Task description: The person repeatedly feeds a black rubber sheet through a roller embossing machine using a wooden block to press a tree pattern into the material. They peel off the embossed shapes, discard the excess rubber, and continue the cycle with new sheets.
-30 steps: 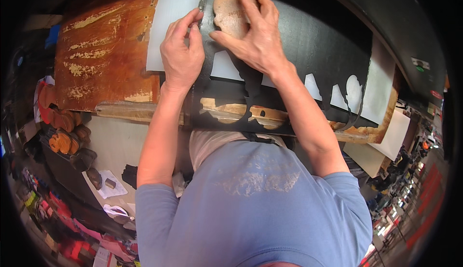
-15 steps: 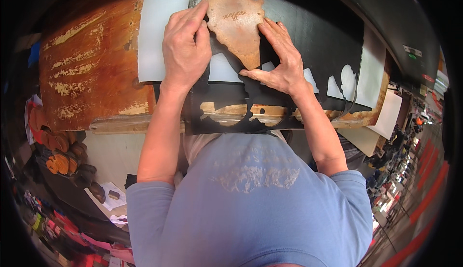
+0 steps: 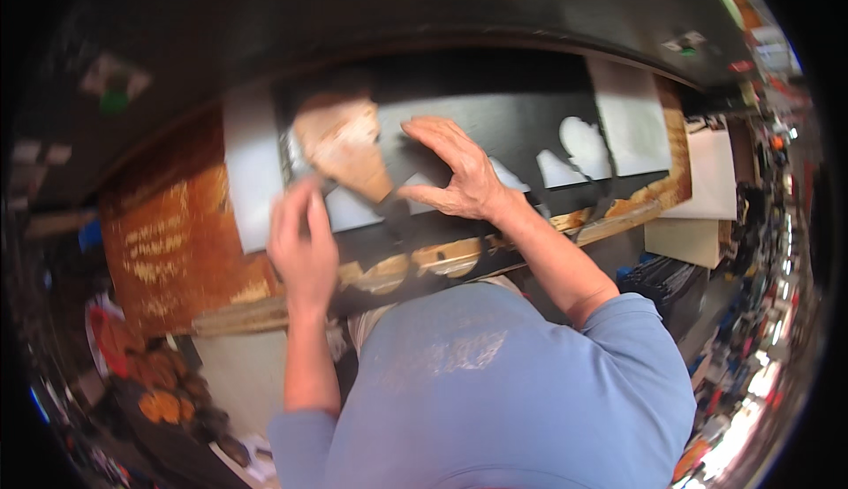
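Observation:
A tan, flat cutting die (image 3: 344,136), wide at the far end and tapering toward me, lies on a black sheet of material (image 3: 495,118). My right hand (image 3: 461,175) is to the right of its narrow end, fingers and thumb spread, holding nothing. My left hand (image 3: 302,246) is just off the die's near left side, blurred by motion, with a gap between thumb and fingers and nothing seen in it. Along its near edge, the black sheet has curved cut-outs that show white and wood beneath.
A dark machine head (image 3: 371,3) with red and green buttons hangs over the far side. White boards (image 3: 252,166) lie under the sheet on a worn brown wooden table (image 3: 168,250). Stacked brown and orange pieces (image 3: 168,405) sit at the lower left.
Both hands have come away from the die, the left moving toward me and the right opening off its side. The whole view has tilted, showing more of the machine head.

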Motion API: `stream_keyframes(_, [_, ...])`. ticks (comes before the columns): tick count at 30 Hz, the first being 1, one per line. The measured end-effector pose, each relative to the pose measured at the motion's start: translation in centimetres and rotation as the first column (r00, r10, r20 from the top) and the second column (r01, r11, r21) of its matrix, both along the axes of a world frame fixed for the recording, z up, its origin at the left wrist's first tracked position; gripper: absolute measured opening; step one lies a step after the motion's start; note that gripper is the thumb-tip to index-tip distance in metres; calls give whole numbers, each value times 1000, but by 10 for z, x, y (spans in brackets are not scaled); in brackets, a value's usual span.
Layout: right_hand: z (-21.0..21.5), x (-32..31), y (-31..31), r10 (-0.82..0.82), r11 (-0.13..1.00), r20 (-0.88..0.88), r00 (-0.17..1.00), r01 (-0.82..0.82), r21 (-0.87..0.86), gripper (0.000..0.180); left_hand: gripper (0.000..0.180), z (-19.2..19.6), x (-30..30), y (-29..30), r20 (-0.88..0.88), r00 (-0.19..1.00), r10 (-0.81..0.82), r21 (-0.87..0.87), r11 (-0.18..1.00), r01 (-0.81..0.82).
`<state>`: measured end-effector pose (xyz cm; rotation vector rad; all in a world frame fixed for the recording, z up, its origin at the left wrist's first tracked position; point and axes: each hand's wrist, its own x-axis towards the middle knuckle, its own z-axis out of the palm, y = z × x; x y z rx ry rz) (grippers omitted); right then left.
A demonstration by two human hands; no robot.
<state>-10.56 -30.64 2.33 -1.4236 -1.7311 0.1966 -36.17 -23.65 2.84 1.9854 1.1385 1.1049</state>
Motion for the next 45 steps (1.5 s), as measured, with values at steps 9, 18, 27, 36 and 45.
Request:
stream_keyframes(9, [57,151,-77,-509,570,-583,634,755,324,26,12,-59,8,-100,-209,966,-152,262,943,205])
stream_keyframes(18, [108,251,-187,-442,172,-703,557,822,543,26,17,-63,14,-104,-202,979,-9,237,970,58])
stream_keyframes(27, [61,275,-222,-463,537,-711,529,806,249,28,19,-66,12,-98,-210,976,49,295,955,15])
stream_keyframes(36, [-54,129,-196,-752,655,-8,660,748,106,33,21,-60,15,-93,-222,972,75,251,968,-17])
stream_keyframes(45, [-60,126,-191,-756,651,54,652,758,-43,40,24,-65,12,-85,-209,976,52,210,978,-7])
